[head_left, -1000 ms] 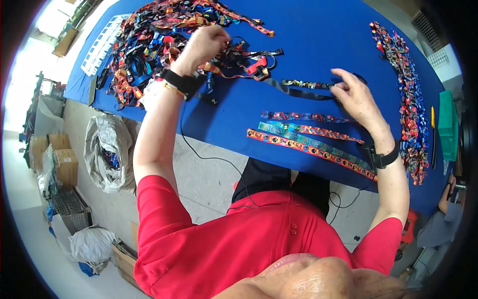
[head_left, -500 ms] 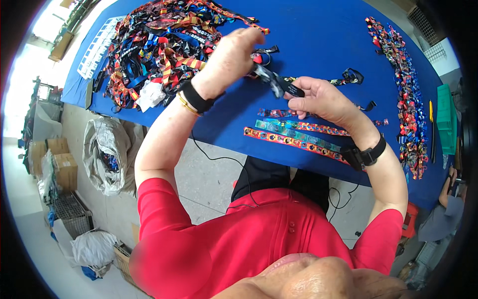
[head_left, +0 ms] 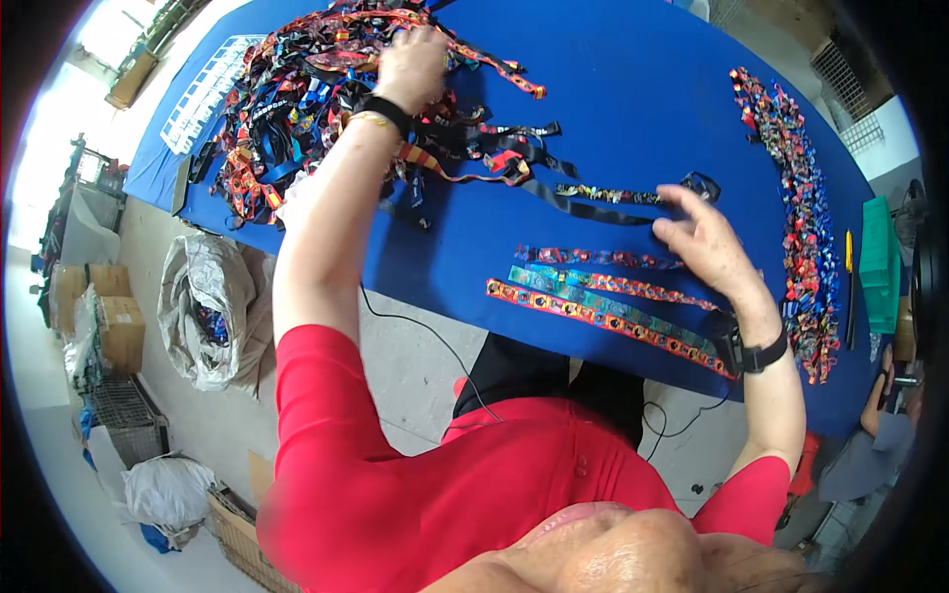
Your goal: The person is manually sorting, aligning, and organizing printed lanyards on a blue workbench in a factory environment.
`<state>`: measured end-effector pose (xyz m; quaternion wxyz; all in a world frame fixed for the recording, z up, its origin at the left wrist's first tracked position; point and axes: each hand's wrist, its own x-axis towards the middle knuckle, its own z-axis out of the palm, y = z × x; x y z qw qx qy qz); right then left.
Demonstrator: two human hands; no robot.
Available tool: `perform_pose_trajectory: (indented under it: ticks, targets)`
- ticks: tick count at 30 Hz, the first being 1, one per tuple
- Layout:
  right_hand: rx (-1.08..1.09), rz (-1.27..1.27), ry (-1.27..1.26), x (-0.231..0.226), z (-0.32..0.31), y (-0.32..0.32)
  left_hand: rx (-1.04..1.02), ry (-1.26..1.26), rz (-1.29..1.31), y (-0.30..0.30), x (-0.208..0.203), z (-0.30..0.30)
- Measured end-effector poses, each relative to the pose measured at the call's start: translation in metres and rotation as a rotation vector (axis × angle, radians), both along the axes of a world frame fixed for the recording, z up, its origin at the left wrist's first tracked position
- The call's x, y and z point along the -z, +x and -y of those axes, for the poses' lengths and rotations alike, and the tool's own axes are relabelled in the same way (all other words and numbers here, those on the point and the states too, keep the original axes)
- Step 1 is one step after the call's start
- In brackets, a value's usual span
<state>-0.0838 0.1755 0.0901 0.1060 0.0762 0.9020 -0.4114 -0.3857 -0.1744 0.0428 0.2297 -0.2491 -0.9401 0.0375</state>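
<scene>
Nearest is the person's red shirt (head_left: pixel 494 484), and beyond it the near edge of the blue table (head_left: pixel 613 89). Along this edge lies first an orange-red strap (head_left: pixel 603 319) with a repeated pattern, then just beside it a teal strap (head_left: pixel 565 287), next a red patterned strap (head_left: pixel 647 290), and behind them a blue-red strap (head_left: pixel 593 257). The right hand (head_left: pixel 712 245) is above the table at the right ends of these straps; its thumb and forefinger stand apart, with a gap between them. Near these fingertips comes the end of a plain black strap (head_left: pixel 593 209), but I cannot tell if they touch it. A little farther lies a black strap with a coloured print (head_left: pixel 605 194). To the right, a long bundle of straps (head_left: pixel 809 217) stretches from near to far, with a green box (head_left: pixel 876 257) on its right side. At the far left is a big tangled pile of straps (head_left: pixel 287 128). The left hand (head_left: pixel 415 67) is over its right part, fingers pointing away; whether they are clamped on a strap, I cannot tell. Left of the pile lies a white rack (head_left: pixel 210 97).
</scene>
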Motion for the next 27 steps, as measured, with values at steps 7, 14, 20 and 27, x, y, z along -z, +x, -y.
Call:
perform_pose_trajectory:
  ticks: [7, 14, 20, 27]
  targets:
    - [-0.037, -0.171, 0.265, 0.002, -0.017, 0.026, 0.062, -0.099, 0.28, -0.021, 0.03, -0.067]
    - [0.099, -0.153, 0.228, 0.012, -0.046, 0.033, 0.003, -0.167, 0.452, -0.023, 0.027, -0.023]
    - [-0.053, -0.15, 0.257, 0.004, -0.014, 0.01, -0.061, -0.263, 0.466, -0.007, 0.025, 0.064]
    - [-0.176, -0.307, 0.343, 0.024, -0.012, -0.006, 0.11, -0.095, 0.159, 0.053, -0.011, 0.04]
